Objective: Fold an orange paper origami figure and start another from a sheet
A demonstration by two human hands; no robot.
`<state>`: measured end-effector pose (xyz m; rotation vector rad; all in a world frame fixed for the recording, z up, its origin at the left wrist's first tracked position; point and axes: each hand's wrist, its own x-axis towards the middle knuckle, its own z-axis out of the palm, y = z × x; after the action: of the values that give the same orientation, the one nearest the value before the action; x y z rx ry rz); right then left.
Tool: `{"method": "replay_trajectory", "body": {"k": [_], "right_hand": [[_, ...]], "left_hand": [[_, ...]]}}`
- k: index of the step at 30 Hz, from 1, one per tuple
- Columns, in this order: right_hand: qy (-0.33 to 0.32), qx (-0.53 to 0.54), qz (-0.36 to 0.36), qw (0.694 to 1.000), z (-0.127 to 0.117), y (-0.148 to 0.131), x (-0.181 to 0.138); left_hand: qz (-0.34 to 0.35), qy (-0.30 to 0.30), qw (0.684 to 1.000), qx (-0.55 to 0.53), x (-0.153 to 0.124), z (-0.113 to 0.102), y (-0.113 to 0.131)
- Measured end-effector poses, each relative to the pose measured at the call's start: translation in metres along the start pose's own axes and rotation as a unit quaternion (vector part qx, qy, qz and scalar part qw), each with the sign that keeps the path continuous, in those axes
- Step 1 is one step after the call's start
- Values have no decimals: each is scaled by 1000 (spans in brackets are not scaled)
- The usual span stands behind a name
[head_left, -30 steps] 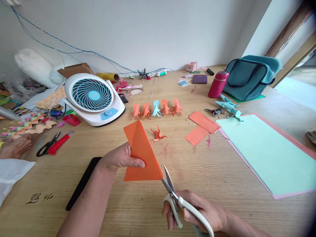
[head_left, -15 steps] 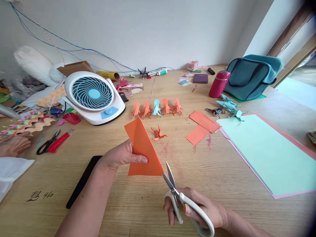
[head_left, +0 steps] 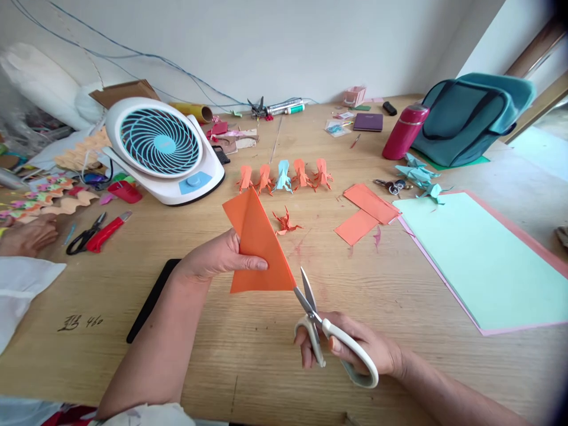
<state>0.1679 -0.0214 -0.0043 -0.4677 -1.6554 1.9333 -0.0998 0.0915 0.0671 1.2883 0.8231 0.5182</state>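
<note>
pinched in the left hand, folded orange paper hangs over the worktop, toward its near edge; the right hand grips scissors, blades parted at the paper's corner (handwritten "460" lies left).

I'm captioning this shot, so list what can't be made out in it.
All in the head view:
Most fingers of the left hand: hidden behind the folded orange paper.
Right side of the flat black object: hidden by the left forearm.
Rest of the co-worker's white sleeve: cut off by the left edge.
Any markings on the fan's dial: too small.
</note>
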Motion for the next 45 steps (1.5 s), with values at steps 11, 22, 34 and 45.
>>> {"method": "replay_trajectory", "body": {"k": [11, 22, 34, 45], "right_hand": [[19, -6, -15, 1000, -1, 2, -1], [67, 11, -25, 997, 2, 11, -3], [87, 10, -19, 996, 5, 4, -3], [78, 41, -23, 996, 4, 14, -3]], "left_hand": [[9, 16, 1000, -11, 3, -4, -3], [31, 43, 999, 2, 7, -6, -7], [35, 65, 997, -26, 7, -3, -6], [34, 64, 997, -27, 8, -3, -4]]}}
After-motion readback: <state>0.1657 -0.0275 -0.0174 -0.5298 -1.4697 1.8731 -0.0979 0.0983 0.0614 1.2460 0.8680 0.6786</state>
